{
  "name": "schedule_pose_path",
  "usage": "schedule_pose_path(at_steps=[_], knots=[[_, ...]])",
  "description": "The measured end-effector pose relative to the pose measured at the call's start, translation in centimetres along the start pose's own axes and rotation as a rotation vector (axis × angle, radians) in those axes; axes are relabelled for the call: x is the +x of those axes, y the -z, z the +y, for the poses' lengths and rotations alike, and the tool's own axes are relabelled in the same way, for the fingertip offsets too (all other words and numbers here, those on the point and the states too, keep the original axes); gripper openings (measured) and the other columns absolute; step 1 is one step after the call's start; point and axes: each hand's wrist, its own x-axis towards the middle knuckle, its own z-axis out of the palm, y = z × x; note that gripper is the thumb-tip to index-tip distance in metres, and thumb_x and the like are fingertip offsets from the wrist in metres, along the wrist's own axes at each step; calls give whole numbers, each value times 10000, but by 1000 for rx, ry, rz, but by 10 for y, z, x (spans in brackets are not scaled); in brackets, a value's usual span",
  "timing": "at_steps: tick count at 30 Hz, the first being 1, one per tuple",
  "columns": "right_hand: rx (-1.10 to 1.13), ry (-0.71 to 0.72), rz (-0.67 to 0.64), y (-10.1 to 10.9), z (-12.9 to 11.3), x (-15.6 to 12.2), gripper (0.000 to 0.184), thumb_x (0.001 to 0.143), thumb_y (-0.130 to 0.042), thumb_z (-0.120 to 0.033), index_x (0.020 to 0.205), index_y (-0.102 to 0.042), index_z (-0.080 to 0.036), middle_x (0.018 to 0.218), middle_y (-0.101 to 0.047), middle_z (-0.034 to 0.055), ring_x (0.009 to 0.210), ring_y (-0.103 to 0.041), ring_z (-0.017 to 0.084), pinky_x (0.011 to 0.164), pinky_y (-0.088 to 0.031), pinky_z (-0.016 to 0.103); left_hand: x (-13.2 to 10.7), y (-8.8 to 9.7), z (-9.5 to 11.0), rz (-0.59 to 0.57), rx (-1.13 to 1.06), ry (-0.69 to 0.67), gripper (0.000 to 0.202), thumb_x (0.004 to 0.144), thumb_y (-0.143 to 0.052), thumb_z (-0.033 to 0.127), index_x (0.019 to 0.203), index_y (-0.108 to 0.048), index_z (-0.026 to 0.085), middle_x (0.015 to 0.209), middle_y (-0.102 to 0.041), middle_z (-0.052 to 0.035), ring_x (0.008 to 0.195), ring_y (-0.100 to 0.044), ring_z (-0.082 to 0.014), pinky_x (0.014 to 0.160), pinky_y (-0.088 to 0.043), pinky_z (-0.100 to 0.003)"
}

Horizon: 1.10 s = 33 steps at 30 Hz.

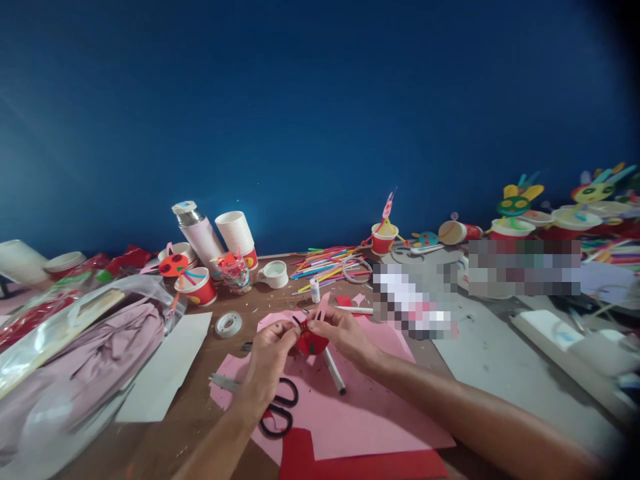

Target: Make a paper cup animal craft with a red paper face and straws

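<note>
Between my two hands is a red paper cutout [311,343] with a green patch and dark marks, held above a pink paper sheet [370,407]. My left hand [273,343] pinches its left upper edge. On the other side, my right hand [345,330] grips its upper right, where a pink paper strip [323,308] sticks up. A white marker [334,372] lies on the pink sheet just below the cutout. Black-handled scissors [277,408] rest by my left wrist, their blades partly covered by it. Red paper [300,453] shows beneath the pink sheet.
Along the blue wall stand a flask [197,230], stacked paper cups [235,233] and a decorated cup figure [384,237]. Colored sticks [327,267], a white mug [275,274], a glue bottle [315,291] and a tape roll [229,325] lie nearer. Plastic-wrapped material [100,353] covers the left side.
</note>
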Motion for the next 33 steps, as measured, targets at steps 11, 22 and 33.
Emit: schedule_pose_path(at_steps=[11, 22, 33], knots=[[-73, 15, 78, -1, 5, 1, 162, 758, -567, -268, 646, -581, -153, 596, -586, -7, 541, -527, 102, 520, -406, 215, -5, -1, 1, -152, -2, 20, 159, 673, -649, 294, 648, -619, 140, 556, -614, -7, 522, -536, -114, 527, -416, -208], [-62, 38, 106, -1, 0, 1, 136, 766, -553, -253, 687, -596, -151, 568, -599, -5, 517, -545, 111, 509, -418, 228, -8, -2, 3, -194, -51, 43, 174, 692, -642, 294, 703, -639, 120, 559, -627, -27, 483, -558, -124, 494, -420, -219], [-24, 20, 61, -2, 5, 0, 176, 792, -572, -318, 795, -623, -150, 653, -629, 11, 567, -585, 128, 540, -449, 246, -5, -1, 3, -131, 27, -45, 129, 694, -614, 254, 661, -632, 131, 529, -576, 5, 467, -523, -102, 495, -407, -215]])
